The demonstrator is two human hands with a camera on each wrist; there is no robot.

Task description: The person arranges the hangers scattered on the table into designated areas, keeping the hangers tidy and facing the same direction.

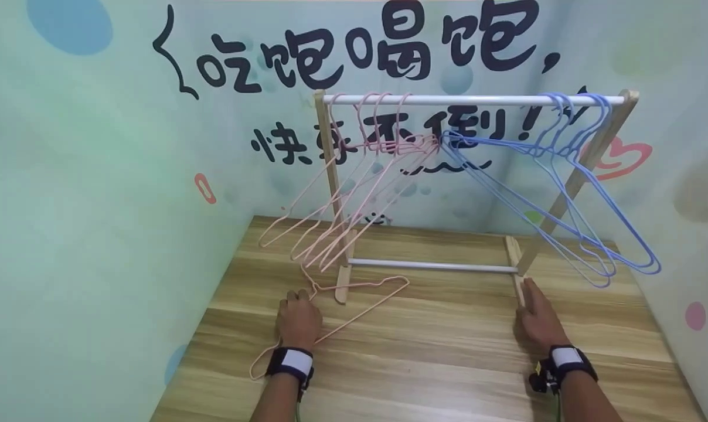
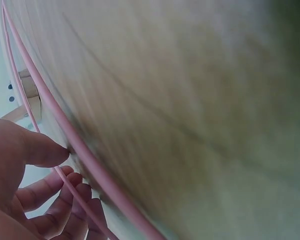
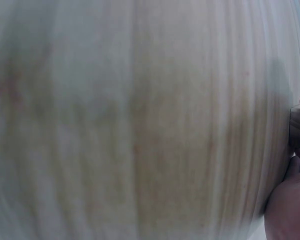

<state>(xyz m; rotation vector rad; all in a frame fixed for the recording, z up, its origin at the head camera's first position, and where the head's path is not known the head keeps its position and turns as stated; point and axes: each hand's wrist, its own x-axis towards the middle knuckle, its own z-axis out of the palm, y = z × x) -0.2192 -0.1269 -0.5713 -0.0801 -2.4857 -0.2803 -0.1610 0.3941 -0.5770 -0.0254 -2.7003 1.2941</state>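
Note:
A pink wire hanger [image 1: 354,319] lies on the table, its hook toward the rack's left foot. My left hand [image 1: 300,322] is over its near-left side; in the left wrist view, a thin pink wire [image 2: 81,202] runs between the thumb and curled fingers, which pinch it. My right hand [image 1: 541,319] grips the near end of the right wooden foot [image 3: 297,127] of the clothes rack [image 1: 436,265], thumb on one side and fingers on the other. Pink hangers [image 1: 383,146] hang on the rack's left, blue hangers [image 1: 494,142] on its right.
The rack stands at the back of the wood-grain table [image 1: 436,363], close to a printed wall [image 1: 225,129] with large black characters. A white top bar [image 1: 471,100] and a lower white bar join its wooden sides. Walls also rise at left and right.

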